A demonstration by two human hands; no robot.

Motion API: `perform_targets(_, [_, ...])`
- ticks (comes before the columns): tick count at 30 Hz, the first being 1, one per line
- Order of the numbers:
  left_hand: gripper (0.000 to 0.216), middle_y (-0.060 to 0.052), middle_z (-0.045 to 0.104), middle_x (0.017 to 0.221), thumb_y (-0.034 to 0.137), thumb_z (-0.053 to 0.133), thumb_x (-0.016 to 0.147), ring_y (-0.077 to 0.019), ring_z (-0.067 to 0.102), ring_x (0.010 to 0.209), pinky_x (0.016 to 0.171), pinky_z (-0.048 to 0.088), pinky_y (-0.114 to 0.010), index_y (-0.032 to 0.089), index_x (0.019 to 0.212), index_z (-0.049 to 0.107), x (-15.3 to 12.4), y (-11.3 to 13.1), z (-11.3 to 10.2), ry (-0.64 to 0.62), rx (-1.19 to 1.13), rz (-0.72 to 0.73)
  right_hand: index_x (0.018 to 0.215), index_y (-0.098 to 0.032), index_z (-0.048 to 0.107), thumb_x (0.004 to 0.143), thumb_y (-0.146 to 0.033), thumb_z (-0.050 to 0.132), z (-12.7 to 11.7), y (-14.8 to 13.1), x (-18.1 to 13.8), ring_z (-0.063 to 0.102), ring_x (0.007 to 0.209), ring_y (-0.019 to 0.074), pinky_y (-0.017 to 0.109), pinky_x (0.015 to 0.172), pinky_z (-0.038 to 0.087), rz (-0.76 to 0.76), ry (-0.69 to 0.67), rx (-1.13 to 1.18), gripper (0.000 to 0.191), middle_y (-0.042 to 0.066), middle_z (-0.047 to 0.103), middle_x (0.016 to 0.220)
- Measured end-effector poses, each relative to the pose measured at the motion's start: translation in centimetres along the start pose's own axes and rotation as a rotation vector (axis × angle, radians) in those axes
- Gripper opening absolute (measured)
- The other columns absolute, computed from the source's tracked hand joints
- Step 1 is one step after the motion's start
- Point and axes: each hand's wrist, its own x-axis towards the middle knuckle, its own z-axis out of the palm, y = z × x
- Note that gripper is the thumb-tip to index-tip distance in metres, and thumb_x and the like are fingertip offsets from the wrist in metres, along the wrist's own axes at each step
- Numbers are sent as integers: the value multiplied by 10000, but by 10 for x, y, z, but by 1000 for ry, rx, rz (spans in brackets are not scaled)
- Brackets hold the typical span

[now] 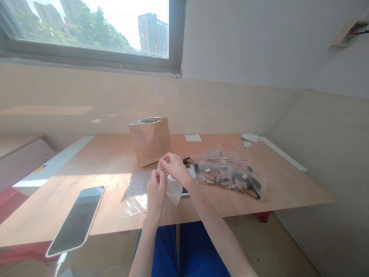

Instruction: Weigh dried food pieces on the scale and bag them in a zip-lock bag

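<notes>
Both hands hold a small empty clear plastic bag (175, 190) just above the table's front edge. My left hand (156, 191) pinches its top from below. My right hand (175, 166) pinches the same top edge from above, fingers closed on the plastic. Under the bag lies a white tray or scale (192, 174), mostly hidden, with dark pieces at its far edge. A stack of empty clear bags (135, 193) lies flat to the left of my hands. To the right lie filled zip bags (234, 176) of dried brown and dark pieces.
An open brown paper pouch (150, 139) stands upright behind my hands. A phone (77, 220) with a dark screen hangs near the front left. A white paper slip (193, 137) and small white packets (249, 138) lie at the wooden table's (95, 165) far side.
</notes>
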Motion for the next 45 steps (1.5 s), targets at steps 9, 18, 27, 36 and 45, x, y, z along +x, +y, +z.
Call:
perform_targets(9, [296, 38, 491, 557, 433, 390, 857, -145, 496, 572, 603, 365, -258, 221, 651, 399, 4, -2, -8, 104, -17, -29, 1147, -122, 505, 840, -136, 410, -3, 55, 2, 566, 965, 170, 306, 880, 463, -178, 271, -69, 322, 131, 529, 1144])
perform_targets(18, [285, 49, 458, 547, 408, 411, 846, -126, 458, 557, 598, 358, -244, 213, 638, 394, 15, 0, -8, 191, -75, -39, 1198, -90, 519, 811, -344, 581, 25, 94, -7, 416, 1223, 288, 435, 1012, 330, -236, 61, -480, 467, 198, 483, 1272])
perform_targets(27, [321, 49, 394, 544, 438, 412, 858, -121, 396, 526, 565, 345, -256, 216, 630, 370, 17, -34, 9, 335, -156, 18, 1020, -135, 603, 886, -294, 479, 19, 82, -7, 523, 978, 279, 377, 831, 422, -207, -5, -681, 242, 132, 587, 1021])
perform_targets(36, [319, 45, 375, 505, 422, 412, 869, -119, 402, 487, 545, 374, -268, 225, 626, 353, 14, -53, 13, 425, -231, 74, 839, -164, 605, 918, -233, 436, 20, 74, 3, 604, 780, 179, 244, 633, 407, -116, 8, -478, 199, 77, 637, 878])
perform_targets(45, [346, 43, 397, 511, 452, 438, 863, -122, 402, 482, 529, 345, -266, 213, 621, 376, 14, -62, 16, 402, -213, 131, 681, -172, 564, 918, -352, 398, 13, 21, 2, 537, 631, 107, 206, 625, 372, -90, 119, 224, 341, -16, 600, 658])
